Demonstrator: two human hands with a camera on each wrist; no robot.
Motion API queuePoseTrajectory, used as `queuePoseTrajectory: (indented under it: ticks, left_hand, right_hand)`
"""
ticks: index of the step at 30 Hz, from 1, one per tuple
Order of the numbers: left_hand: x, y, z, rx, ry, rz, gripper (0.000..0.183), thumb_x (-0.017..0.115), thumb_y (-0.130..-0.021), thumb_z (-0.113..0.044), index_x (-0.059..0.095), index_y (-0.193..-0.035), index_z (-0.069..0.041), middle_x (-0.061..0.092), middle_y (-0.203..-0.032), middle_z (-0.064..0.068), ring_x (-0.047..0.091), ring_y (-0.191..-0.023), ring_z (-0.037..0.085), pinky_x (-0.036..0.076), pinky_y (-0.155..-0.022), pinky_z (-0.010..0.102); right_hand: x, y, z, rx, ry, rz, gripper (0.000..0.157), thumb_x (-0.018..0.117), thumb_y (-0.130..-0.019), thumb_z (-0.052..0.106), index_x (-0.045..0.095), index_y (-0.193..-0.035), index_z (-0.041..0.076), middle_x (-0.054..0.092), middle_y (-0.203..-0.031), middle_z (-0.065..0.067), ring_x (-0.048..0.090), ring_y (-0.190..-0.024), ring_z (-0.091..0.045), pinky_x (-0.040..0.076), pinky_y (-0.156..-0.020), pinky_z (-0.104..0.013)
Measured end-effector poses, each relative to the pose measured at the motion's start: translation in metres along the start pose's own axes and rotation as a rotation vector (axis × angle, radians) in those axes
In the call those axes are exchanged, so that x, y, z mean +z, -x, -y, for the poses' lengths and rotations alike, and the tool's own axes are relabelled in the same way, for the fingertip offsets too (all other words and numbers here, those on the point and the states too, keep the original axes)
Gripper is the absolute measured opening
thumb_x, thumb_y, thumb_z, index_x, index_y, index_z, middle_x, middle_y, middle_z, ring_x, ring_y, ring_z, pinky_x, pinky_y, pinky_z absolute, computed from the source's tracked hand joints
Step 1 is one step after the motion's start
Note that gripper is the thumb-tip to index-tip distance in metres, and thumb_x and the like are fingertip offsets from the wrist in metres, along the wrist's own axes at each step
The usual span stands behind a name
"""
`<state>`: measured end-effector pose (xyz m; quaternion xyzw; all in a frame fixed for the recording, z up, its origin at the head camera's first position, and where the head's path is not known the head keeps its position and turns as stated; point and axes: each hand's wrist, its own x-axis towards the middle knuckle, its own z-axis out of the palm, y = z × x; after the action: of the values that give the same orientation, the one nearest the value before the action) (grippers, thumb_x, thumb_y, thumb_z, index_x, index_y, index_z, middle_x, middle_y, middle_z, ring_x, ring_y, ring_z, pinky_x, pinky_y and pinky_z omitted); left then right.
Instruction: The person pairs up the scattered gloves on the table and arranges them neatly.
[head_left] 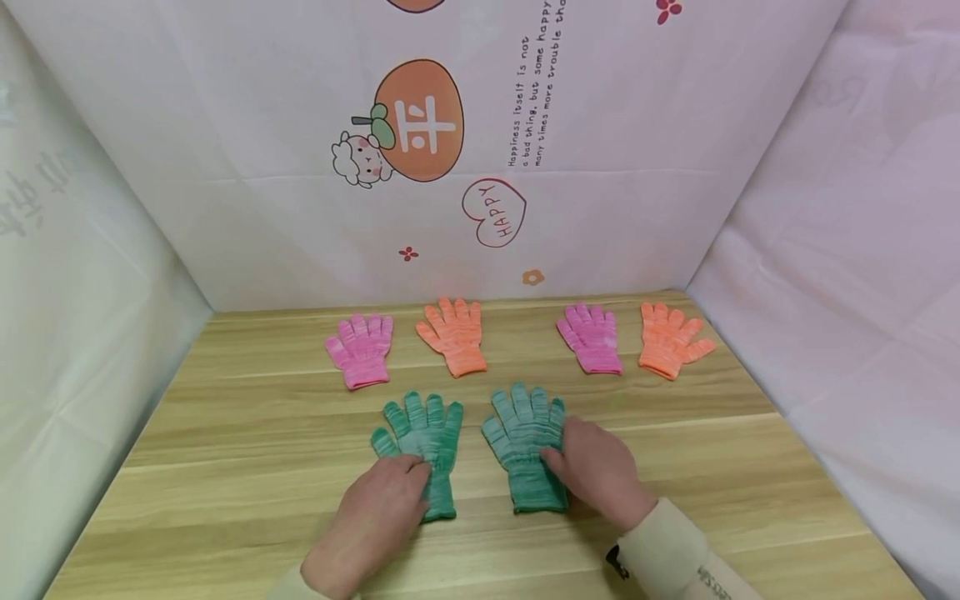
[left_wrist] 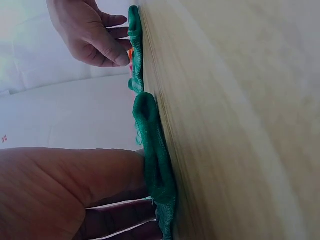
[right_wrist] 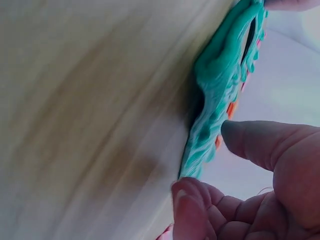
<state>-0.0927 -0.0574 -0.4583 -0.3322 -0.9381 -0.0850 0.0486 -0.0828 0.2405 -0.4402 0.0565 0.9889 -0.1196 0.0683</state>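
Observation:
Two green knit gloves lie flat, side by side, fingers pointing away from me. My left hand [head_left: 378,512] rests on the left green glove [head_left: 442,454]; in the left wrist view its straight thumb [left_wrist: 110,172] touches the fabric near the cuff, the other fingers lying beyond. At the outer side of the right green glove [head_left: 528,446] is my right hand [head_left: 600,467]. In the right wrist view its thumb [right_wrist: 250,142] and fingertips [right_wrist: 190,200] stand apart, right at the glove's edge.
Farther back on the wooden table [head_left: 255,425] lie a pink glove [head_left: 363,354] and an orange glove [head_left: 457,337] at left. Another pink glove [head_left: 592,337] and orange glove [head_left: 667,342] lie at right. White printed cloth [head_left: 285,233] walls the back and both sides.

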Motion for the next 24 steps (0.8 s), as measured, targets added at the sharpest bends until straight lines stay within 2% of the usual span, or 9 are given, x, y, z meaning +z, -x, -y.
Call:
queuePoseTrajectory:
  ticks: [8,17,24]
  left_hand:
    - [0.001,-0.004,0.000,0.011,-0.012,-0.003,0.026,0.078,-0.089,-0.018,0.072,-0.110,-0.005,0.070,-0.108,0.006,0.067,-0.099,0.024,0.057,-0.089,0.040]
    - [0.002,-0.007,0.000,0.011,-0.012,0.003,0.024,0.077,-0.089,-0.017,0.072,-0.110,-0.005,0.070,-0.107,0.006,0.067,-0.099,0.024,0.057,-0.089,0.040]
    - [0.002,-0.009,-0.001,0.009,-0.009,0.000,0.024,0.077,-0.089,-0.016,0.072,-0.110,-0.004,0.070,-0.108,0.007,0.066,-0.100,0.025,0.057,-0.089,0.040]
  right_hand:
    - [-0.003,-0.004,-0.003,0.031,-0.009,0.065,0.041,0.068,-0.099,0.042,0.052,-0.077,0.010,0.053,-0.068,-0.005,0.051,-0.059,-0.020,0.039,-0.052,-0.034]
    - [0.000,-0.009,-0.005,0.049,-0.024,0.090,0.043,0.070,-0.096,0.040,0.052,-0.070,0.011,0.049,-0.064,-0.003,0.048,-0.054,-0.019,0.034,-0.050,-0.031]
    - [0.001,-0.012,-0.006,0.071,-0.077,0.096,0.042,0.071,-0.094,0.037,0.052,-0.066,0.011,0.047,-0.063,-0.002,0.046,-0.054,-0.018,0.032,-0.050,-0.030]
